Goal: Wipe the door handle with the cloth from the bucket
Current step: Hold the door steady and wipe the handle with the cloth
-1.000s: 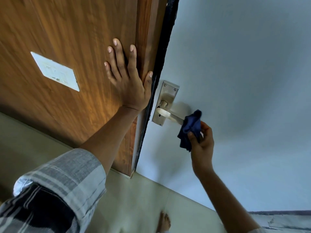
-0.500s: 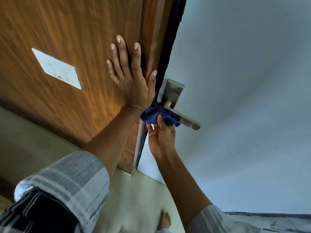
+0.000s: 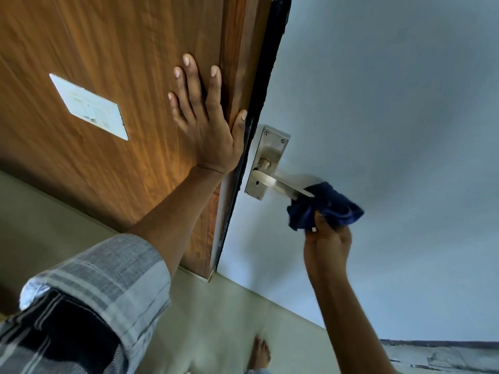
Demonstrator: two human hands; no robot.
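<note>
The blue cloth point(image 3: 324, 205) hides the door handle's point(image 3: 280, 186) far tip; the white plate's point(image 3: 89, 106) markings are blurred.

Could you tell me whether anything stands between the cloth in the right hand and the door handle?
Nothing visible does. The right hand presses the blue cloth directly around the free end of the door handle; its bare length is unobstructed.

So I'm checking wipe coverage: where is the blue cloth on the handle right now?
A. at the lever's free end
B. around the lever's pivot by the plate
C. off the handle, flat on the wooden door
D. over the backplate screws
A: the cloth, bunched in the right hand, wraps the tip of the lever; pivot and backplate are bare.
</note>
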